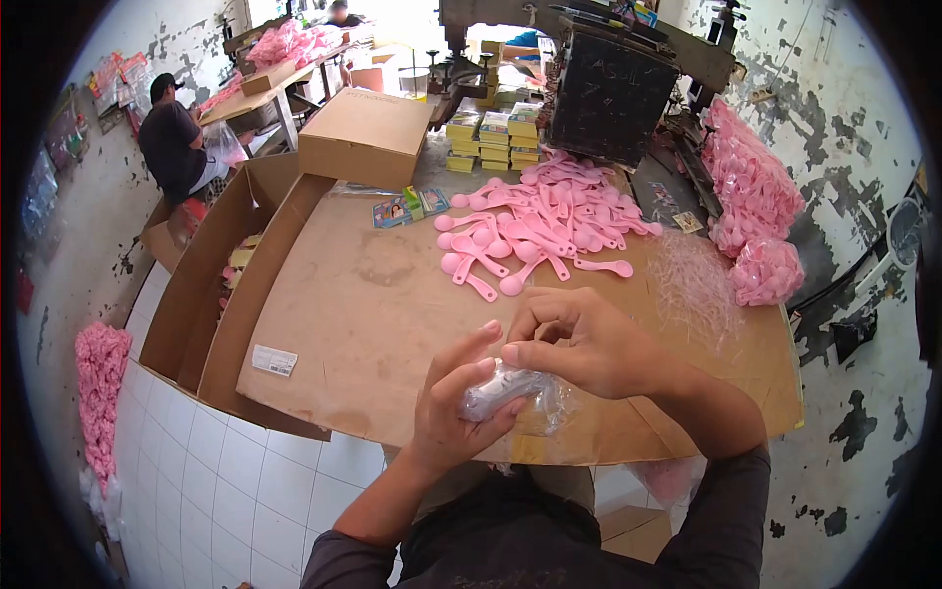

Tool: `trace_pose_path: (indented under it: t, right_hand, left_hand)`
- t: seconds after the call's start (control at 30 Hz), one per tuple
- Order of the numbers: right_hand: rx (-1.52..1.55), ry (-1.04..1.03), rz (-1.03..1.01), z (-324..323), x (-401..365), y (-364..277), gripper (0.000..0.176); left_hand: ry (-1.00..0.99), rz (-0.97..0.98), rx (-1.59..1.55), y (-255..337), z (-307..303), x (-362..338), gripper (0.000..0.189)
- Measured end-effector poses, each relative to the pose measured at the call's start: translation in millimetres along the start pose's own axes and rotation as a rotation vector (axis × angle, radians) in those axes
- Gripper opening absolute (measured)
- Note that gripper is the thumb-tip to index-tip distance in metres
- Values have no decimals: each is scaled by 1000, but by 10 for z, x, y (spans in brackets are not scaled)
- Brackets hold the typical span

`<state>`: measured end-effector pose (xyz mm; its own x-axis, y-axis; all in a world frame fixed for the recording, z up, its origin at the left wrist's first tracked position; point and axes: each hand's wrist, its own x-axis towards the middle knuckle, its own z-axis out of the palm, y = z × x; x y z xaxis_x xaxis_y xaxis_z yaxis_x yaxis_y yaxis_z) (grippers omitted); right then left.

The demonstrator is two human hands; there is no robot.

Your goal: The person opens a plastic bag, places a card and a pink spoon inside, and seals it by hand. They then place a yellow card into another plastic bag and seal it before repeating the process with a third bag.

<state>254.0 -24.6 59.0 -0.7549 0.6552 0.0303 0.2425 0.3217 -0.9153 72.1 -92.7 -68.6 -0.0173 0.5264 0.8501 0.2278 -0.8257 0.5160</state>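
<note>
Near the front edge of the cardboard-covered table (343, 294), my left hand (456, 402) holds a crinkled clear plastic packet (505, 388) between its thumb and fingers. What lies inside the packet cannot be made out. My right hand (579, 344) is closed at the packet's upper side, thumb and index finger pinched together; whatever is between them is too small to tell. Beyond both hands lies a loose heap of pink plastic spoons (549, 221). Left of the heap are some colourful cards (410, 207) with a green piece on top.
A closed cardboard box (363, 133) and stacks of yellow-edged cards (496, 137) stand at the back. An open carton (221, 285) adjoins the table's left side. Bagged pink spoons (751, 187) and clear strands (692, 285) lie right. A person (177, 142) sits back left.
</note>
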Motion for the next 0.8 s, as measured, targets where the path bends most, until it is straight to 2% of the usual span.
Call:
trace_pose_path:
  t: [0.13, 0.23, 0.43, 0.53, 0.63, 0.73, 0.8]
  right_hand:
    - [19, 60, 89, 88, 22, 24, 22]
    - [225, 55, 196, 78, 71, 184, 24]
    - [-5, -17, -59, 23, 22, -76, 27]
    - [-38, -173, -46, -92, 90, -15, 24]
    - [112, -241, 74, -126, 142, 39, 23]
    - [97, -247, 130, -105, 146, 102, 23]
    - [69, -181, 165, -49, 109, 13, 23]
  left_hand:
    - [3, -14, 38, 33, -26, 44, 65]
    - [-32, 23, 33, 3, -49, -1, 65]
    - [29, 27, 81, -7, -48, -5, 66]
    - [0, 47, 72, -46, -56, -19, 67]
    - [-12, 43, 69, -34, -36, -42, 70]
    - [-18, 28, 64, -43, -42, -86, 71]
    - [-19, 11, 89, -10, -50, -49, 72]
